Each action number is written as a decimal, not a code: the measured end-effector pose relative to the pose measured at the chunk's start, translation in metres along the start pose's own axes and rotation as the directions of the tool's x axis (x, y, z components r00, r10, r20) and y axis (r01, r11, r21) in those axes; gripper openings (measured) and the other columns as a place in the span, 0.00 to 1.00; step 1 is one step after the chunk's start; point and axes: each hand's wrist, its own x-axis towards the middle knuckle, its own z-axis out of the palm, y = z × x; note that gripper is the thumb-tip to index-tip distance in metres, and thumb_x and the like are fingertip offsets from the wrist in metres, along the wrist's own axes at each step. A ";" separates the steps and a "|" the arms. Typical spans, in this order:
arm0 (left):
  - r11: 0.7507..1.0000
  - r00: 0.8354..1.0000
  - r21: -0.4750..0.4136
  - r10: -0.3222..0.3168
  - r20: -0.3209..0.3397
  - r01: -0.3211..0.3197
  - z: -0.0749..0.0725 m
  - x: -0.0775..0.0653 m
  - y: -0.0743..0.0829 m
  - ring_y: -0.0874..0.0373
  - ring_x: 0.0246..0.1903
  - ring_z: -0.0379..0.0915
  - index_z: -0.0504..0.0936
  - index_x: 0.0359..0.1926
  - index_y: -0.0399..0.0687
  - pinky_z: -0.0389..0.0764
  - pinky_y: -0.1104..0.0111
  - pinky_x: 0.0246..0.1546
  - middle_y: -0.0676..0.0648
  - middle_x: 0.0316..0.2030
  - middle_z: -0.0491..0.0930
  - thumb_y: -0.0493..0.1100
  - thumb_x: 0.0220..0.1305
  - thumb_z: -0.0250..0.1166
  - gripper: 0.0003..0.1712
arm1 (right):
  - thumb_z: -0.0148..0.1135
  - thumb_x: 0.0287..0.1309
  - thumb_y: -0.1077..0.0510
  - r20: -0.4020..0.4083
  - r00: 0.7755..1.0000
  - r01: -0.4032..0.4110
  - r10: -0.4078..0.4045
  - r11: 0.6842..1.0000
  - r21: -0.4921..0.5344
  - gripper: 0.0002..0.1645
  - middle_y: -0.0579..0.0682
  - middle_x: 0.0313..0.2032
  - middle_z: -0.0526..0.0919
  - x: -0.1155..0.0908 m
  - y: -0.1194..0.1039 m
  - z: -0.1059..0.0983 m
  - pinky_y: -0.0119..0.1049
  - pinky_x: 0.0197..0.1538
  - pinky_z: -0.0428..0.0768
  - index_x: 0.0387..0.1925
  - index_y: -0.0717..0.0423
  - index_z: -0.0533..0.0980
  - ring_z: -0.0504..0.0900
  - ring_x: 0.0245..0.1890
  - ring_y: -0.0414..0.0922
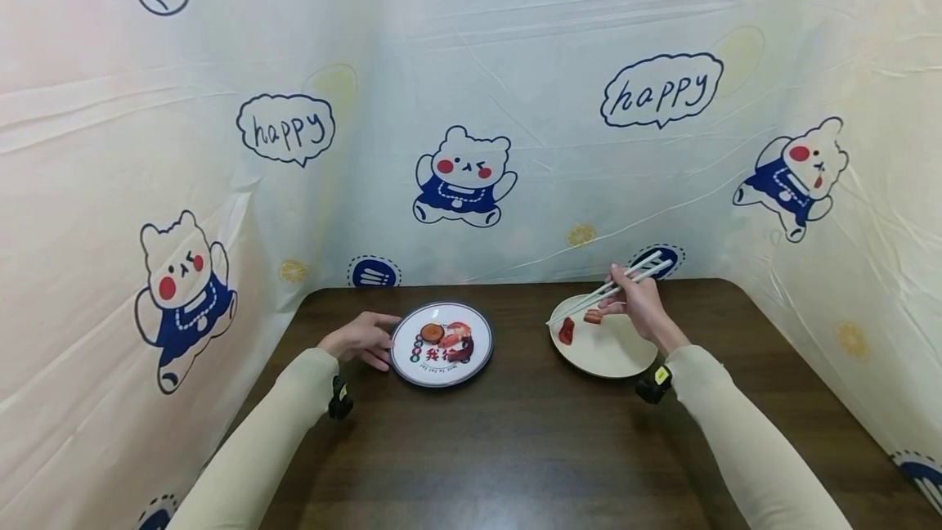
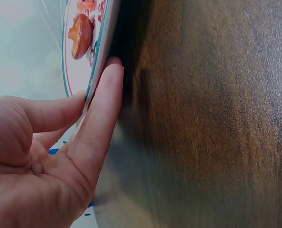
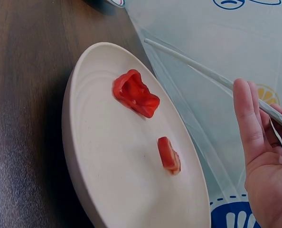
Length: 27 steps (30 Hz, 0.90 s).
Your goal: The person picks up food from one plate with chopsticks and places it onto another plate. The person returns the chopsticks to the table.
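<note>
My left hand (image 1: 361,339) pinches the near-left rim of a white plate (image 1: 401,354) with a dark edge, printed food pictures and characters. In the left wrist view the thumb (image 2: 60,114) lies on that rim and the fingers are underneath. My right hand (image 1: 642,307) holds a pair of pale chopsticks (image 1: 651,271) over a cream plate (image 1: 611,350). On this plate lie a curled red pepper piece (image 3: 131,92) and a smaller red piece (image 3: 168,154), whose kind is unclear. The chopsticks' tips are near the plate's left rim, with no food visible between them.
Both plates stand on a dark wooden table (image 1: 508,440). A patterned cloth (image 1: 471,88) with bears and "happy" bubbles hangs behind the table and along both sides. A small black device (image 1: 340,397) sits on the left wrist, and another (image 1: 653,384) on the right.
</note>
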 end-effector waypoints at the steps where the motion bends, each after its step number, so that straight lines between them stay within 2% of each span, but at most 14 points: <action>1: 1.000 1.000 0.000 -0.001 -0.001 0.001 0.000 0.000 0.000 0.46 0.29 0.80 0.58 0.71 0.44 0.85 0.54 0.34 0.34 0.38 0.75 0.30 0.62 0.57 0.37 | 0.48 0.69 0.49 0.003 1.000 0.002 -0.002 1.000 -0.003 0.20 0.65 0.27 0.81 -0.001 0.000 -0.001 0.52 0.34 0.83 0.40 0.66 0.70 0.84 0.23 0.52; 4: 1.000 1.000 -0.004 -0.009 -0.004 0.009 0.001 0.000 0.001 0.46 0.29 0.80 0.58 0.71 0.45 0.84 0.54 0.35 0.34 0.38 0.75 0.31 0.63 0.57 0.36 | 0.48 0.70 0.50 0.023 1.000 0.006 -0.006 1.000 -0.005 0.20 0.67 0.28 0.80 -0.002 -0.003 -0.004 0.55 0.36 0.82 0.40 0.65 0.70 0.84 0.24 0.53; 9: 1.000 1.000 -0.002 -0.014 -0.003 0.014 0.002 -0.001 0.001 0.46 0.28 0.80 0.58 0.71 0.45 0.84 0.54 0.35 0.34 0.37 0.75 0.31 0.63 0.57 0.36 | 0.48 0.70 0.50 0.040 0.999 0.010 -0.010 1.000 0.003 0.21 0.69 0.29 0.79 -0.001 -0.006 -0.010 0.53 0.34 0.83 0.41 0.68 0.69 0.84 0.24 0.54; 13: 1.000 1.000 -0.001 -0.013 -0.013 0.013 0.002 -0.001 0.002 0.46 0.28 0.80 0.58 0.71 0.46 0.85 0.54 0.34 0.34 0.37 0.76 0.31 0.63 0.57 0.36 | 0.48 0.70 0.50 0.032 0.999 0.008 -0.008 1.000 0.007 0.27 0.64 0.27 0.80 -0.001 -0.007 -0.015 0.51 0.32 0.84 0.46 0.76 0.64 0.84 0.23 0.53; 16: 1.000 1.000 0.002 -0.012 -0.016 0.012 0.001 0.000 0.002 0.46 0.28 0.80 0.58 0.71 0.45 0.85 0.55 0.33 0.34 0.37 0.76 0.31 0.63 0.57 0.36 | 0.48 0.70 0.50 0.034 0.999 0.000 -0.001 1.000 0.013 0.29 0.59 0.26 0.81 -0.002 -0.007 -0.019 0.51 0.32 0.84 0.48 0.79 0.60 0.84 0.22 0.53; 24: 1.000 1.000 0.005 -0.015 -0.013 0.015 0.000 0.000 0.000 0.45 0.28 0.80 0.58 0.71 0.46 0.85 0.55 0.33 0.33 0.37 0.76 0.31 0.63 0.57 0.36 | 0.46 0.71 0.52 0.030 0.999 -0.017 0.017 1.000 0.021 0.22 0.58 0.26 0.81 -0.004 -0.005 -0.030 0.50 0.32 0.84 0.44 0.72 0.65 0.84 0.23 0.52; 27: 1.000 1.000 0.003 -0.019 -0.016 0.019 -0.001 0.000 0.000 0.45 0.28 0.80 0.59 0.71 0.46 0.85 0.55 0.34 0.33 0.37 0.76 0.31 0.63 0.57 0.36 | 0.46 0.71 0.52 0.027 0.999 -0.019 0.018 0.999 0.032 0.25 0.60 0.27 0.80 -0.004 -0.005 -0.031 0.50 0.32 0.84 0.47 0.76 0.62 0.84 0.23 0.52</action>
